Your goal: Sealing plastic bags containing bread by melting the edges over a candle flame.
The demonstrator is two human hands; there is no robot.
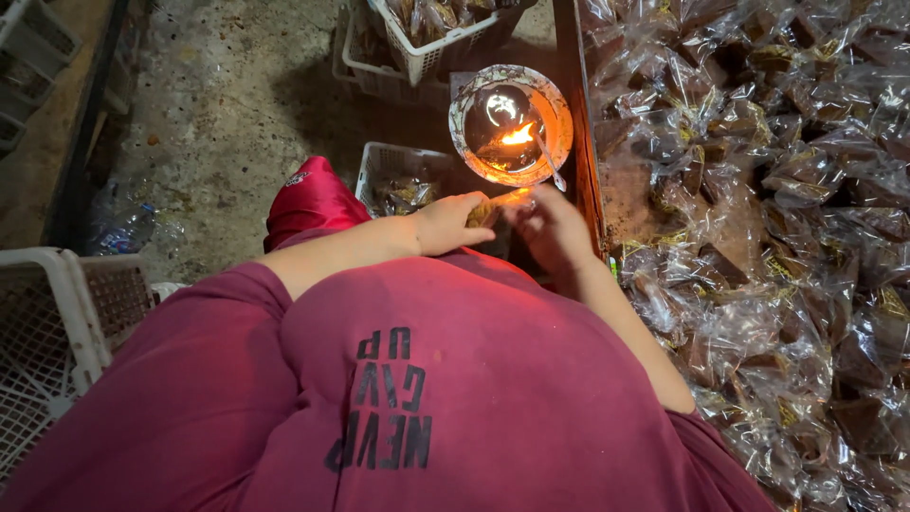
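Note:
Both my hands meet in front of my maroon shirt. My left hand (445, 224) and my right hand (550, 226) together pinch a small clear-wrapped brown packet (495, 206), its end lit orange. Just beyond it stands a round bowl (559, 121) holding a small burning flame (518, 136) and a thin metal stick. The packet's end sits close below the bowl's rim.
A large heap of clear-wrapped brown packets (777, 228) fills the surface at the right, behind a wooden edge (586, 142). White plastic baskets stand at the back (417, 52), below my hands (393, 175) and at the lower left (66, 322). The floor is rough concrete (227, 104).

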